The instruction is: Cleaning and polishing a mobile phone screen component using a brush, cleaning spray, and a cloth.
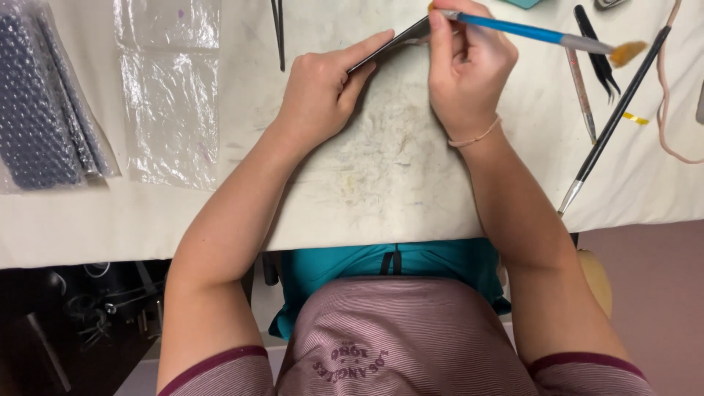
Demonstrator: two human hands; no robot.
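My left hand (323,88) grips a thin, flat dark slab (400,38) by its edge, tilted up off the white table cover (381,169). My right hand (466,66) pinches the same slab's far end with thumb and forefinger and also holds a blue-handled brush (528,31). The brush's orange bristles (628,53) point right, away from the slab. A thin cord bracelet sits on my right wrist. The top of the slab is cut off by the frame's edge.
Bubble-wrapped dark items (44,95) and a clear plastic bag (170,88) lie at the left. Black tweezers (279,33) lie at the top middle. On the right lie a long black brush (612,121), a thin metal tool (581,92), more tweezers (598,48) and a pink cable (664,103).
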